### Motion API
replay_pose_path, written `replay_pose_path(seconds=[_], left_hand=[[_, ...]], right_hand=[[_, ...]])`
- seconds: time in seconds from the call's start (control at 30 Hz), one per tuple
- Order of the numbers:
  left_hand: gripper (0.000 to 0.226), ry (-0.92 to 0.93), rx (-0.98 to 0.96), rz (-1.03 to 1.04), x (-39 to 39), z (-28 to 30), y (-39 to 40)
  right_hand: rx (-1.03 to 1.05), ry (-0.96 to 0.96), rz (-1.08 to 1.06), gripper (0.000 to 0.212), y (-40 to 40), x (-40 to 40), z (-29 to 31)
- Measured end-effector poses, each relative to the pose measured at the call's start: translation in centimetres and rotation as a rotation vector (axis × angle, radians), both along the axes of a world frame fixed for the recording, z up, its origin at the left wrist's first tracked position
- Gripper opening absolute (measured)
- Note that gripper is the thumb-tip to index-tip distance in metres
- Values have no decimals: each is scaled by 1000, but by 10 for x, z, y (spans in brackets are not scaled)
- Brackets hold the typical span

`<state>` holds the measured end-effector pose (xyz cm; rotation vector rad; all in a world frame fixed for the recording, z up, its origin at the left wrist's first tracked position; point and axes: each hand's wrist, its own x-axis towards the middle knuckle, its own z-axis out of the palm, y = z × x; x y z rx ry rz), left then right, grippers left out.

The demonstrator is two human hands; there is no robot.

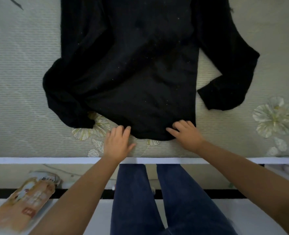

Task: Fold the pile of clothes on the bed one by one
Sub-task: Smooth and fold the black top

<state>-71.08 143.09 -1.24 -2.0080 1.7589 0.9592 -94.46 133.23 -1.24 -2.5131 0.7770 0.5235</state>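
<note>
A black long-sleeved sweater lies spread flat on the pale green bed mat, its hem toward me. Its left sleeve is bunched near the hem; its right sleeve bends back in an elbow shape at the right. My left hand rests on the mat at the hem's left end, fingers apart, fingertips touching the fabric edge. My right hand lies flat on the hem's right corner with fingers spread, pressing on the cloth without gripping it.
The mat carries pale flower prints at the right and under the hem. The bed's white edge runs across in front of my legs in blue jeans. An orange-and-white packet lies lower left.
</note>
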Motion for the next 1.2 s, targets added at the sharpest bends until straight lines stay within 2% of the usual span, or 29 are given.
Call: replay_pose_path(seconds=[0.1,0.17,0.23,0.3,0.4,0.57,0.67,0.73,0.83,0.9,1.0,1.07,1.13,1.2], left_hand=[[68,-39,-164,-12,-14,-1,-7],[68,-39,-138,45,-27,-6,-18],[58,-58,-95,176,-39,-16,-26],[42,-80,-175,259,-45,-27,-33],[32,-40,-301,316,-37,-23,-39],[35,-4,-636,599,5,20,-26],[39,-34,-748,655,38,46,-17],[39,-10,-786,549,59,60,-6],[30,125,-929,20,81,74,17],[16,158,-951,-271,90,81,32],[28,143,-879,-483,102,81,52],[31,77,-850,-487,110,79,62],[25,-28,-799,-311,117,78,64],[30,-98,-737,-98,123,77,61]], right_hand=[[7,-146,-56,40,-8,7,4],[114,-149,-187,31,-11,10,8],[164,-48,-279,35,-10,0,17],[174,-88,-345,32,-7,-14,35],[72,-256,-303,24,0,-26,70],[-65,-281,-384,28,-3,-48,102],[-169,-280,-446,29,-5,-56,110],[-231,-259,-475,28,-6,-61,114],[-281,-194,-403,31,3,-65,115],[-303,-156,-285,37,15,-64,109],[-334,-80,-176,50,36,-67,93],[-354,-31,-174,54,48,-69,83],[-367,0,-201,55,53,-72,76],[-345,17,-217,55,54,-73,70]])
